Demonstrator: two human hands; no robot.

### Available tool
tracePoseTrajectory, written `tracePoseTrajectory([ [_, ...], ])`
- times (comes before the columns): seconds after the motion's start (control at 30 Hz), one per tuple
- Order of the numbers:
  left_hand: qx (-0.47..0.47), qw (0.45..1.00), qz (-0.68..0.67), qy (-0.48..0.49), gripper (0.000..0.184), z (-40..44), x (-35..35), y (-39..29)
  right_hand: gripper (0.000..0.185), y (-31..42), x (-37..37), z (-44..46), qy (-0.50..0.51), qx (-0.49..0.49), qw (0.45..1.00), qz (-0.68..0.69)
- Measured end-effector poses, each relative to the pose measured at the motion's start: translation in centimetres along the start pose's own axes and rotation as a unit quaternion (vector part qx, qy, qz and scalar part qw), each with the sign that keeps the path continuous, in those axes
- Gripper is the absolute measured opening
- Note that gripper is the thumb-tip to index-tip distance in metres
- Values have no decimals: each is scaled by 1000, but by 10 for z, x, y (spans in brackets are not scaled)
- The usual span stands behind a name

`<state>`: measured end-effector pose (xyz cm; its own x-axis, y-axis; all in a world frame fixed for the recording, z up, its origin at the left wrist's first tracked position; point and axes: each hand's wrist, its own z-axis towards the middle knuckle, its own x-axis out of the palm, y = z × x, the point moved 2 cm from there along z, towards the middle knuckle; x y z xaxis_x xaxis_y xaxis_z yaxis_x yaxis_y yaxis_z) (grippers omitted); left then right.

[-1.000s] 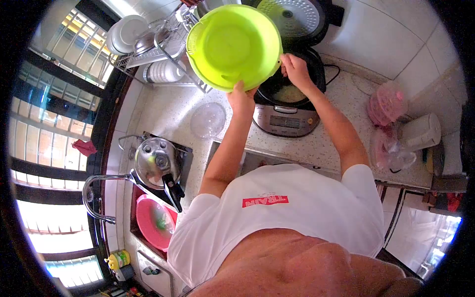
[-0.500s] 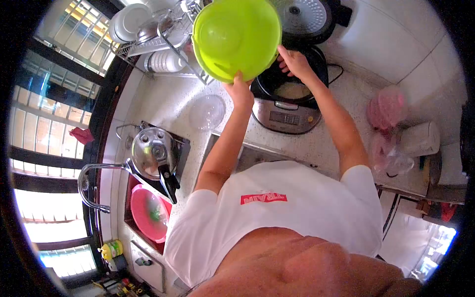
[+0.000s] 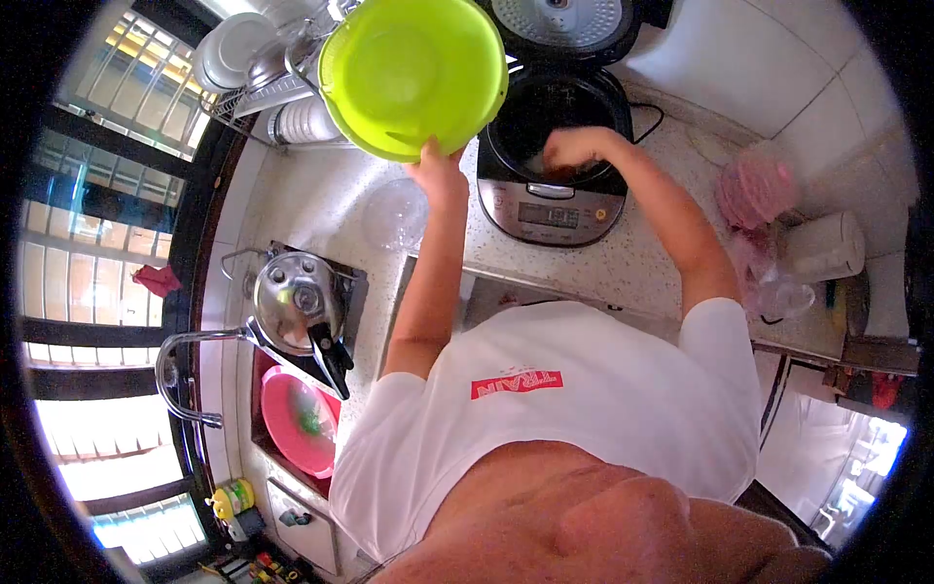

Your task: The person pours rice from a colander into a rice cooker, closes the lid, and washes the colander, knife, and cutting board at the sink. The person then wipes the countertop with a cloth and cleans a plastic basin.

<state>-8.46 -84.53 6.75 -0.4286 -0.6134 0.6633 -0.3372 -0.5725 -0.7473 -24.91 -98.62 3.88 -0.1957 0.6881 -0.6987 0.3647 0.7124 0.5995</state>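
Head view. Reader: What does the left hand (image 3: 438, 179) hold?

Author: It is closed on the near rim of the green basin (image 3: 413, 78), thumb over the edge, fingers mostly hidden; the basin is raised to the left of the rice cooker (image 3: 552, 214), interior facing the camera.

Reader: And the right hand (image 3: 576, 148)?

Author: Inside the cooker's dark pot (image 3: 540, 107), fingers bent downward and blurred; whether they grasp anything, I cannot tell.

Reader: The lid (image 3: 574, 24)?

Author: Raised, behind the pot.
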Motion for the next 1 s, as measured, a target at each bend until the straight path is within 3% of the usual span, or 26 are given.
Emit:
tracePoseTrajectory([
  [0.03, -1, 1000, -3, 29, 47, 0, -2, -2, 21, 14, 1, -10, 7, 104, 995, -3],
  [0.13, -2, 1000, -6, 31, 47, -3, -6, -4, 20, -16, -4, 23, -84, 96, 990, -57],
  [0.17, 5, 999, -3, 40, 46, -5, -10, -4, 20, -41, -7, 41, -157, 35, 978, -130],
  [0.2, 13, 999, 0, 49, 46, -6, -14, -5, 21, -38, -18, 34, -179, 72, 977, -93],
  [0.27, 5, 999, 1, 42, 48, -8, -18, -13, 22, -38, -37, 25, -257, 44, 965, 0],
  [0.3, -4, 999, 3, 35, 51, -9, -21, -17, 24, -31, -51, 21, -226, 83, 966, 90],
  [0.37, -2, 999, -4, 37, 48, -10, -24, -22, 23, -10, -74, 2, -281, 14, 939, 200],
  [0.47, -1, 999, -12, 44, 45, -15, -22, -31, 19, 13, -91, -18, -371, -84, 879, 287],
  [0.53, -4, 999, -17, 49, 44, -14, -15, -31, 19, 1, -67, -1, -406, -139, 779, 456],
  [0.57, -18, 999, 0, 32, 45, -15, -15, -27, 21, -30, -40, 23, -377, -50, 918, 111],
  [0.6, -34, 999, 23, 15, 46, -18, -19, -27, 23, -29, -19, 29, -293, 43, 923, -245],
  [0.63, -34, 999, 33, 15, 46, -22, -23, -31, 23, -29, -10, 33, -295, 40, 925, -236],
  [0.7, -23, 998, 35, 36, 45, -21, -14, -32, 25, -19, -41, 15, -512, -20, 859, -21],
  [0.73, -20, 999, 34, 27, 45, -19, -15, -30, 23, 5, -62, -3, -464, 10, 885, 15],
  [0.83, -21, 999, 27, 41, 45, -19, -15, -23, 23, 28, -89, -22, -425, -103, 849, 297],
  [0.9, -12, 999, 33, 27, 44, -22, -11, -20, 23, 26, -85, -27, -410, -141, 795, 424],
  [0.93, -12, 999, 31, 26, 44, -22, -13, -17, 25, -1, -66, -5, -376, -214, 731, 528],
  [0.97, -7, 999, 33, 34, 45, -21, -16, -16, 27, -31, -41, 19, -409, -82, 891, 179],
  [1.0, -4, 998, 41, 41, 45, -25, -19, -19, 28, -31, -29, 22, -426, -14, 903, 50],
])
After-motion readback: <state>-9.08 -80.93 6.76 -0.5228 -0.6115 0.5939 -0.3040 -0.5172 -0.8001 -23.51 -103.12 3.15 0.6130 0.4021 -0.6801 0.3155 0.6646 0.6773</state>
